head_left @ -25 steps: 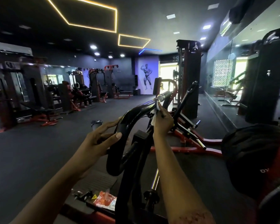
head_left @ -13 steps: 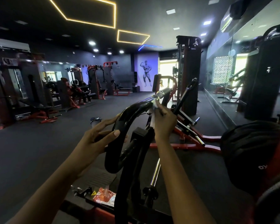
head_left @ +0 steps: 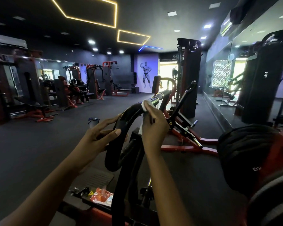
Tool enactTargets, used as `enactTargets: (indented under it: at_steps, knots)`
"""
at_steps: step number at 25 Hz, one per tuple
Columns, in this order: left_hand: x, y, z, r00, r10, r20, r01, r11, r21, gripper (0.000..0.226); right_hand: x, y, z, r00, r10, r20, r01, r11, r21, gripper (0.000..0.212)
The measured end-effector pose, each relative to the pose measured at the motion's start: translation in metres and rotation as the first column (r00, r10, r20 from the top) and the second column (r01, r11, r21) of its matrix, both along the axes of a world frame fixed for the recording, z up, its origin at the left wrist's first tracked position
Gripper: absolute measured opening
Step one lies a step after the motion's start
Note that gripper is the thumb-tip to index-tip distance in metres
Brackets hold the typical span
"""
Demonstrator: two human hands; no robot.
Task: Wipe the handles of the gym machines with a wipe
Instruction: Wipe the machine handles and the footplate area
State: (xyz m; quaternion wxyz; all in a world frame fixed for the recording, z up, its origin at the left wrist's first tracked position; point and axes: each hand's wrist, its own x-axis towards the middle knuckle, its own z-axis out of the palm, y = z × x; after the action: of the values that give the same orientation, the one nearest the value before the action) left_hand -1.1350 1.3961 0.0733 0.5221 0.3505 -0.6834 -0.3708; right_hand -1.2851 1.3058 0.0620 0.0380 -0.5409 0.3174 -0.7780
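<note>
A curved black machine handle point(head_left: 129, 115) arches up in front of me and ends in a chrome and black grip point(head_left: 160, 96). My right hand point(head_left: 153, 123) holds a white wipe point(head_left: 146, 104) and presses it against the bar just below the chrome part. My left hand point(head_left: 100, 136) rests on the left side of the curved bar, thumb and straight fingers laid along it. The rest of the wipe hangs down behind my right hand.
An orange wipe packet point(head_left: 101, 195) lies on the machine base below. A black padded roller point(head_left: 245, 154) on a red frame fills the right. A lidded cup point(head_left: 93, 121) stands on the dark floor. More red and black machines line the left wall; mirrors line the right.
My right hand has slid the wipe a little up along the bar toward the chrome grip. My left hand keeps its place on the curved bar.
</note>
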Motion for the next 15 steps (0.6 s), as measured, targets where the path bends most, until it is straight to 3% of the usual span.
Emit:
enactTargets:
  at_steps: [4,6,9,12,15]
  knots:
    - [0.000,0.001,0.000,1.000,-0.024,-0.017,0.025,1.000,0.004,0.048,-0.017,-0.021,0.007,0.930,0.108,0.351,-0.198,0.952,0.232,0.041]
    - [-0.001,0.001,0.001,1.000,-0.014,-0.023,0.014,1.000,0.004,0.045,-0.016,-0.021,0.018,0.966,0.077,0.248,-0.142,0.957,0.255,0.037]
    - [-0.002,0.000,0.001,1.000,-0.012,-0.013,0.011,1.000,-0.025,0.048,0.008,0.022,0.017,0.995,0.046,0.086,-0.054,0.995,0.087,0.032]
    - [-0.003,-0.001,-0.002,1.000,-0.022,-0.014,0.021,0.998,-0.065,0.051,0.029,0.064,-0.009,0.998,0.019,0.066,-0.015,0.998,-0.059,0.032]
    - [0.000,0.000,-0.013,0.999,-0.033,-0.017,0.030,0.991,-0.131,0.050,0.052,0.082,-0.050,1.000,0.001,0.017,0.001,0.995,-0.101,0.033]
